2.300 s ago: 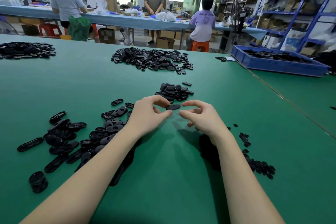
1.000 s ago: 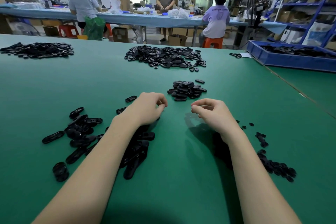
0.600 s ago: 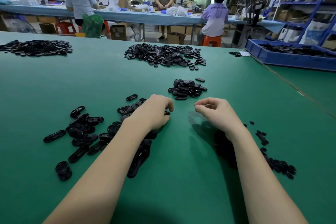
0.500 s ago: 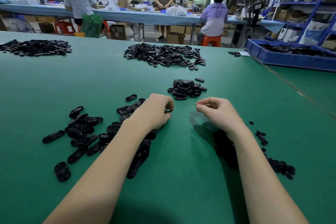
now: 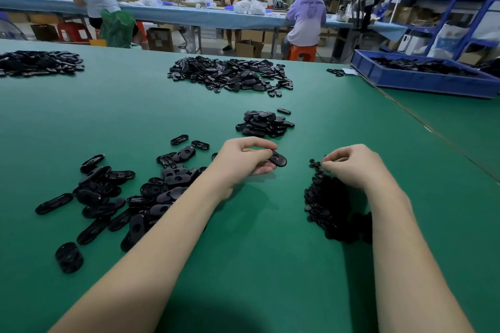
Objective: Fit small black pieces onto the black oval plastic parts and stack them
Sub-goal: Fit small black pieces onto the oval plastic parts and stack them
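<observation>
At frame centre my left hand (image 5: 244,162) grips a black oval part (image 5: 278,159) just above the green bench (image 5: 257,251); my right hand (image 5: 351,165) pinches at the small-piece pile (image 5: 324,197), contents unclear.

Black oval parts (image 5: 173,180), green table (image 5: 259,251), blue tray (image 5: 422,81)

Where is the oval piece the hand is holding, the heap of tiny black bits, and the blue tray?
oval piece (image 5: 278,159), head view, its exposed right end.
heap of tiny black bits (image 5: 324,203), head view, middle.
blue tray (image 5: 422,81), head view, front wall.
</observation>
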### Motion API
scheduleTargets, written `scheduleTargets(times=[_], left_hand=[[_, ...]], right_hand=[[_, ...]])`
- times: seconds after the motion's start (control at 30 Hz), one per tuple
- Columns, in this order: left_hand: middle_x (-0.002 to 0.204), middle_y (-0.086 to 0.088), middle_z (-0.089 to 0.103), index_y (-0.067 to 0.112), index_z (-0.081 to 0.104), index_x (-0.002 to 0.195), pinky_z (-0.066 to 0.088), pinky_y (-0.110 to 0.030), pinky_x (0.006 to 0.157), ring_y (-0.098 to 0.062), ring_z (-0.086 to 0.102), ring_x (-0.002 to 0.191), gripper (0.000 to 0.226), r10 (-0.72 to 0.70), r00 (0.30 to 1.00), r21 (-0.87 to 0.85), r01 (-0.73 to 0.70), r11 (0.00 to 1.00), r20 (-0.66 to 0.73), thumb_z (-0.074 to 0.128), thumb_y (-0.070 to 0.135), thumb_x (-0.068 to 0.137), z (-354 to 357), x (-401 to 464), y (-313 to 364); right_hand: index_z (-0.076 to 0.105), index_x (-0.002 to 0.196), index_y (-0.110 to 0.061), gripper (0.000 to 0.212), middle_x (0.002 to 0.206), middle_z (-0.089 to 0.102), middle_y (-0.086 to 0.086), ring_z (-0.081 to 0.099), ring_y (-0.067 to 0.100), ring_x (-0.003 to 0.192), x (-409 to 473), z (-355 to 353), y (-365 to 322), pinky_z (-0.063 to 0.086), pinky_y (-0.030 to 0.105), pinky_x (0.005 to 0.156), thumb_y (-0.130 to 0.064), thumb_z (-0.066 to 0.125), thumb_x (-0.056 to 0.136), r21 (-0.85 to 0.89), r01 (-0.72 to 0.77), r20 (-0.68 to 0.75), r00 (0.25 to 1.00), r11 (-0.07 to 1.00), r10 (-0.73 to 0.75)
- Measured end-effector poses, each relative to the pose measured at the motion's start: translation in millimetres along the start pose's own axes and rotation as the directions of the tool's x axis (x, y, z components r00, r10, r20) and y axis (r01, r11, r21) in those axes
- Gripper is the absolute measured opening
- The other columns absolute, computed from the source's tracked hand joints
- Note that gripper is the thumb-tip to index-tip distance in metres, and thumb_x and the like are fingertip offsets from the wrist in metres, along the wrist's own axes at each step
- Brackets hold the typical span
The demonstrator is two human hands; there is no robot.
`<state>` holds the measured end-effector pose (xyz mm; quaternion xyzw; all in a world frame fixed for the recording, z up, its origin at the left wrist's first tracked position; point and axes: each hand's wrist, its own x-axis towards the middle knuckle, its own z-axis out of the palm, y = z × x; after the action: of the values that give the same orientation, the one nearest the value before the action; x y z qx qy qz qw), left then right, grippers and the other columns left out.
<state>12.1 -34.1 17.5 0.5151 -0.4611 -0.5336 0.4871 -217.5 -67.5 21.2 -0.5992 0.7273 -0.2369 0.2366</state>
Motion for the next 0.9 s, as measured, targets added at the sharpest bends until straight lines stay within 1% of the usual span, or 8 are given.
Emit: scheduleTargets(times=[0.1, 0.17, 0.23, 0.33, 0.5, 0.63, 0.77, 0.9], left_hand=[[0.098, -0.018, 0.075, 0.008, 0.073, 0.105, 0.06, -0.02, 0.077, -0.02, 0.076, 0.086, 0.026, -0.045, 0.999, -0.06, 0.047, 0.997, 0.024, 0.055, -0.008, 0.095, 2.4, -0.5, -1.9], [0.103, -0.021, 0.074, 0.005, 0.072, 0.108, 0.061, -0.022, 0.079, -0.02, 0.076, 0.087, 0.028, -0.046, 0.998, -0.07, 0.049, 0.996, 0.035, 0.054, -0.011, 0.094, 2.6, -0.9, -2.9], [0.103, -0.021, 0.074, 0.004, 0.071, 0.11, 0.061, -0.023, 0.079, -0.02, 0.076, 0.087, 0.028, -0.044, 0.998, -0.079, 0.047, 0.996, 0.039, 0.055, -0.011, 0.094, 1.9, -0.8, -3.2], [0.098, -0.017, 0.074, 0.006, 0.071, 0.11, 0.061, -0.022, 0.076, -0.019, 0.076, 0.085, 0.025, -0.039, 0.999, -0.059, 0.041, 0.997, 0.036, 0.059, -0.008, 0.094, -0.3, -0.1, -3.1], [0.095, -0.014, 0.074, 0.008, 0.073, 0.111, 0.06, -0.02, 0.075, -0.014, 0.074, 0.08, 0.024, -0.013, 0.999, 0.015, 0.013, 1.0, 0.037, 0.061, -0.004, 0.094, -2.2, 0.2, -4.1], [0.094, -0.011, 0.074, 0.011, 0.074, 0.11, 0.06, -0.02, 0.073, -0.013, 0.073, 0.079, 0.024, -0.001, 0.999, 0.066, -0.002, 0.998, 0.039, 0.062, -0.002, 0.094, -3.9, 0.7, -4.6], [0.094, -0.014, 0.074, 0.01, 0.074, 0.111, 0.059, -0.02, 0.073, -0.013, 0.071, 0.078, 0.027, 0.007, 0.999, 0.08, -0.01, 0.997, 0.039, 0.061, -0.005, 0.092, -3.7, 1.2, -5.6], [0.095, -0.016, 0.075, 0.013, 0.074, 0.104, 0.06, -0.021, 0.075, -0.014, 0.071, 0.078, 0.025, 0.01, 1.0, 0.081, -0.013, 0.997, 0.028, 0.063, -0.006, 0.092, -2.4, 0.0, -5.8]], right_hand=[[0.076, 0.078, -0.032, 0.011, 0.098, 0.074, -0.004, 0.063, 0.015, 0.092, -2.9, -3.8, -0.7, 0.047, 0.028, 0.077, -0.025, 0.073, 0.087, -0.082, -0.013, 0.049, 0.999, 0.997, 0.017], [0.077, 0.079, -0.032, 0.009, 0.099, 0.074, -0.003, 0.064, 0.018, 0.098, -4.5, -4.1, -2.1, 0.052, 0.031, 0.086, -0.025, 0.076, 0.084, -0.116, -0.031, 0.059, 0.998, 0.993, 0.038], [0.077, 0.078, -0.031, 0.005, 0.098, 0.075, -0.004, 0.065, 0.019, 0.099, -6.3, -4.3, -4.0, 0.055, 0.034, 0.092, -0.028, 0.081, 0.081, -0.123, -0.04, 0.054, 0.997, 0.992, 0.047], [0.077, 0.077, -0.029, 0.008, 0.097, 0.075, -0.004, 0.066, 0.019, 0.099, -8.7, -4.4, -5.7, 0.055, 0.037, 0.094, -0.033, 0.084, 0.078, -0.112, -0.035, 0.051, 0.998, 0.993, 0.04], [0.078, 0.081, -0.032, 0.004, 0.101, 0.074, -0.004, 0.065, 0.019, 0.102, -11.0, -5.4, -6.6, 0.054, 0.038, 0.096, -0.032, 0.082, 0.08, -0.089, -0.007, 0.086, 0.996, 0.996, 0.015], [0.079, 0.078, -0.031, 0.005, 0.097, 0.075, -0.006, 0.066, 0.017, 0.101, -11.4, -4.1, -7.9, 0.054, 0.039, 0.097, -0.03, 0.083, 0.079, -0.107, -0.015, 0.108, 0.994, 0.994, 0.027], [0.078, 0.078, -0.03, 0.004, 0.099, 0.074, -0.003, 0.065, 0.02, 0.101, -10.4, -1.1, -9.9, 0.055, 0.039, 0.096, -0.03, 0.082, 0.079, -0.138, -0.019, 0.088, 0.996, 0.99, 0.031], [0.078, 0.077, -0.029, 0.007, 0.097, 0.075, -0.004, 0.066, 0.02, 0.1, -10.4, -1.9, -8.5, 0.055, 0.039, 0.095, -0.031, 0.085, 0.076, -0.136, -0.023, 0.082, 0.996, 0.99, 0.035]])
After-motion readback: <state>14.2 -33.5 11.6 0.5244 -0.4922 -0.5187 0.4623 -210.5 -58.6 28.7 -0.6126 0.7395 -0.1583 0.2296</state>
